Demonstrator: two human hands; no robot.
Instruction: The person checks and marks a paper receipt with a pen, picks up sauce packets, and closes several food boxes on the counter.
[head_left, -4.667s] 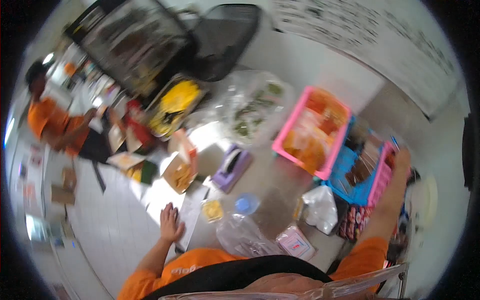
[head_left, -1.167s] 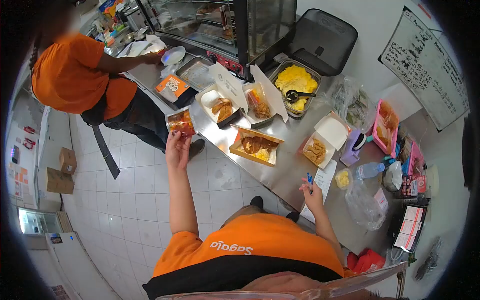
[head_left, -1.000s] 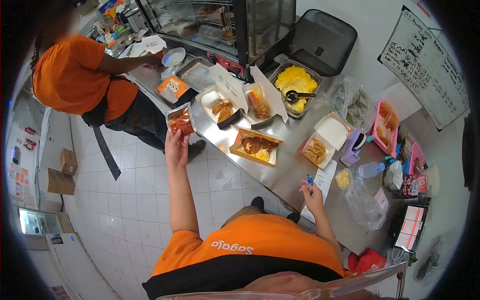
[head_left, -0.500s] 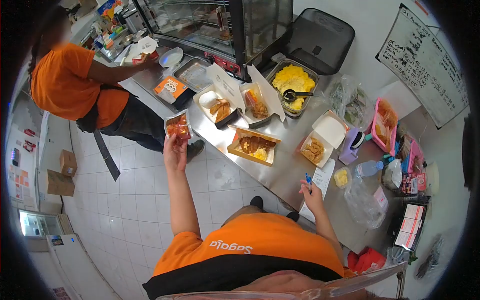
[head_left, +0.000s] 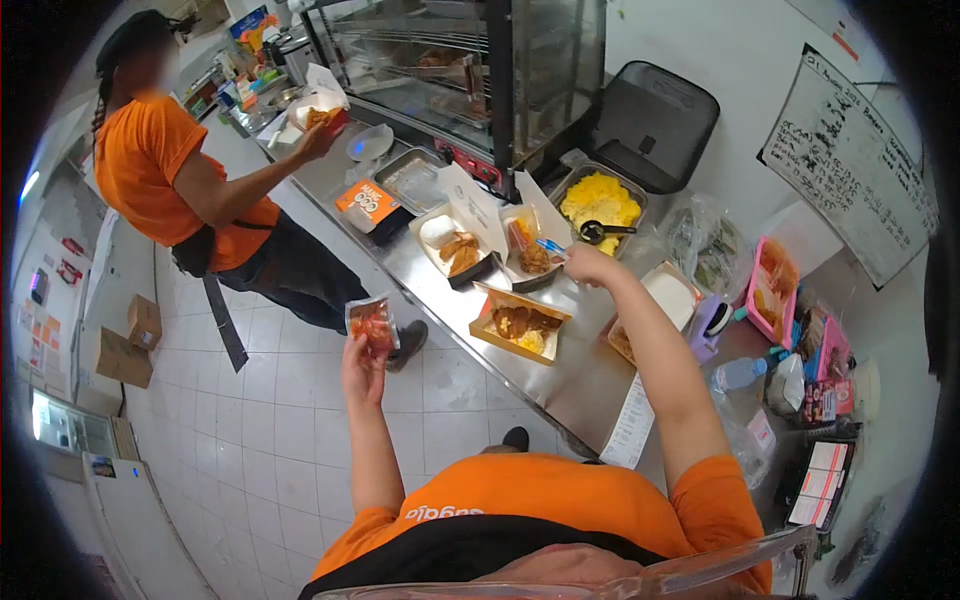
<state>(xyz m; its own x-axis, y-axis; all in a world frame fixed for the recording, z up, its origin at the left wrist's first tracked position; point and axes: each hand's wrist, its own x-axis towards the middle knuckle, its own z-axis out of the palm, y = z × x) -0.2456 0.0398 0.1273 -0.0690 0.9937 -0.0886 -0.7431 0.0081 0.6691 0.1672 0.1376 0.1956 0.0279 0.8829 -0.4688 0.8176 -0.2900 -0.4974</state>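
Note:
My left hand (head_left: pixel 363 368) grips a small clear packet of red sauce (head_left: pixel 371 323) over the floor, left of the steel table. My right hand (head_left: pixel 588 266) is closed on a blue pen (head_left: pixel 551 247), whose end reaches over an open box with fried chicken (head_left: pixel 533 258). Left of that box is another open one with rice and chicken (head_left: pixel 458 252). Nearer me lies a low open box (head_left: pixel 520 324) with brown meat and yellow food. My right forearm partly covers an open box (head_left: pixel 668 294). A long paper receipt (head_left: pixel 630 424) lies at the table's front edge.
A co-worker (head_left: pixel 180 200) in orange stands at the left, holding an open food box (head_left: pixel 322 115). Behind the boxes are a glass display case (head_left: pixel 420 70) and a tray of yellow food (head_left: pixel 600 203). A pink basket (head_left: pixel 772 290) and a water bottle (head_left: pixel 740 373) are at the right.
My right hand has moved from beside the receipt up and left to the open chicken boxes, pen still held. My left hand keeps the packet, slightly lower. The co-worker has lifted a food box.

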